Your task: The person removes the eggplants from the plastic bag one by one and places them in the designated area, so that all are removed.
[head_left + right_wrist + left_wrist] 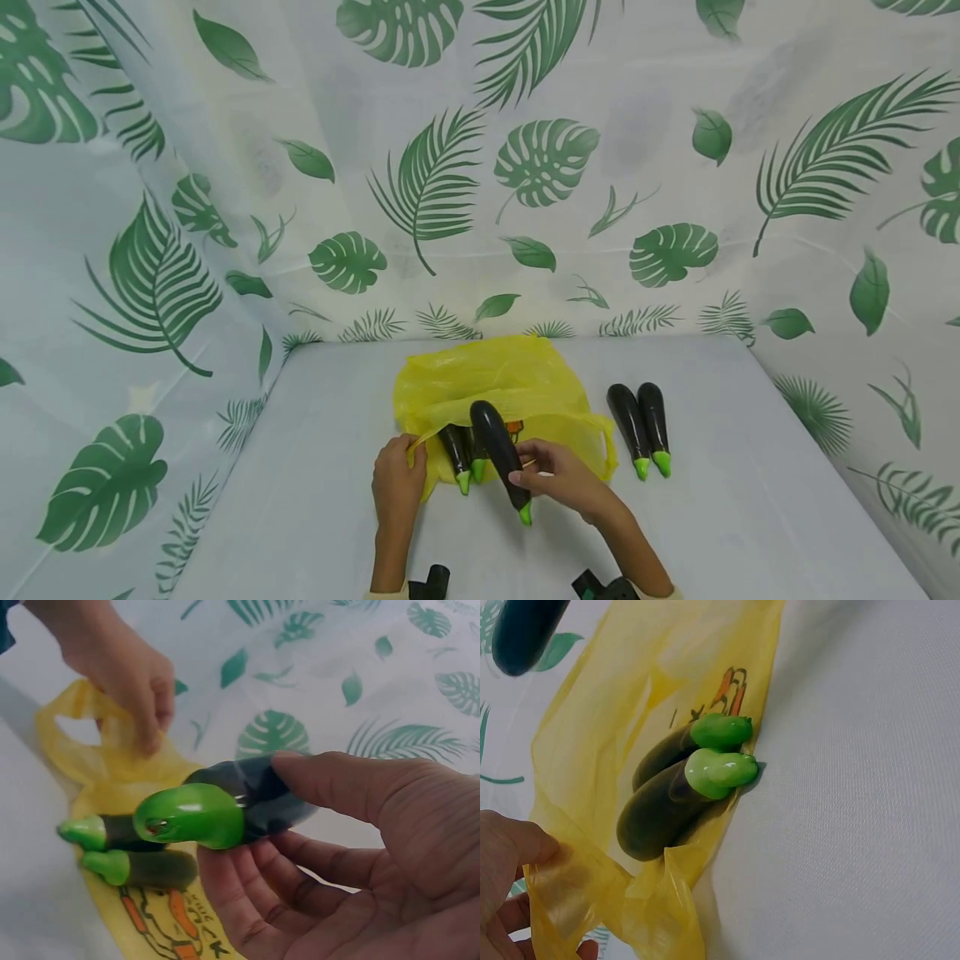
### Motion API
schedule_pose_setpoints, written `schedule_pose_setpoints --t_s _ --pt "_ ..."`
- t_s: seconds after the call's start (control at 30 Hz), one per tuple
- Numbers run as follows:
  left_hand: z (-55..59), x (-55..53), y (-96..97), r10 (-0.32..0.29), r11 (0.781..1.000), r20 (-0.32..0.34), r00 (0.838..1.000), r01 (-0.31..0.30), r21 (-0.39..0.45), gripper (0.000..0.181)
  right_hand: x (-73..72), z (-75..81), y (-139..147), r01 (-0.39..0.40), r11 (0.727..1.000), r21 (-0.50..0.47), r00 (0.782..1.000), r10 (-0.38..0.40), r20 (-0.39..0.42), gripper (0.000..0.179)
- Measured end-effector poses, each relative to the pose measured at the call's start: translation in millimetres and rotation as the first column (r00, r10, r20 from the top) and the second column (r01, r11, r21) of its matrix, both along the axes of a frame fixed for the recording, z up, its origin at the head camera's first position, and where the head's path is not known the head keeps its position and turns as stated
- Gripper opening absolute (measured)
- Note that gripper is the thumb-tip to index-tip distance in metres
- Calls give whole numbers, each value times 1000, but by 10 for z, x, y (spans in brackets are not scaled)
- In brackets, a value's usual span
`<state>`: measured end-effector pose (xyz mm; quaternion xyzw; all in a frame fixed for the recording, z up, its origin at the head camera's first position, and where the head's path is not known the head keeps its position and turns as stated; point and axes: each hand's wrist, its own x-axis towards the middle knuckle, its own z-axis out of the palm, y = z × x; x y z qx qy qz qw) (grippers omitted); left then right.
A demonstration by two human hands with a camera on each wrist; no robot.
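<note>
My right hand (558,477) grips a dark eggplant (497,450) with a green stem end, held tilted over the mouth of a yellow plastic bag (487,371). In the right wrist view, thumb and fingers wrap the eggplant (259,799) near its green cap. My left hand (399,479) pinches the bag's edge at its left side and lifts it. Two more eggplants (664,806) lie side by side in the bag's opening, green ends toward me. Printed orange and black marks (731,690) show on the bag beside them.
Two further eggplants (630,425) lie together on the white table (720,533), right of the bag. A bag handle (609,446) loops out toward them. Leaf-patterned sheeting (525,208) rises behind the table and at both sides.
</note>
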<state>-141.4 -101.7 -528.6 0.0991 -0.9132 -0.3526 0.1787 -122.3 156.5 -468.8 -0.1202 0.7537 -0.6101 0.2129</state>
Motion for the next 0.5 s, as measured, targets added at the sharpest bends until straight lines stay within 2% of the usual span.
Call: schedule_pose_setpoints --t_s 0.17,0.27,0.37,0.5 --pt "-2 -5 -3 -1 1000 -10 1000 1 1 11 -54 73 128 123 991 -46 992 -125 -35 55" --pt "-8 1 -14 -2 1000 -20 1000 2 6 11 -81 120 231 231 972 -43 970 -233 -64 55" --pt "-17 12 -28 3 1000 -24 1000 -3 8 11 -93 154 349 353 936 -8 931 -352 -99 55" --pt "-27 16 -46 4 1000 -35 999 -4 5 10 -131 179 522 506 859 71 855 -490 -171 58"
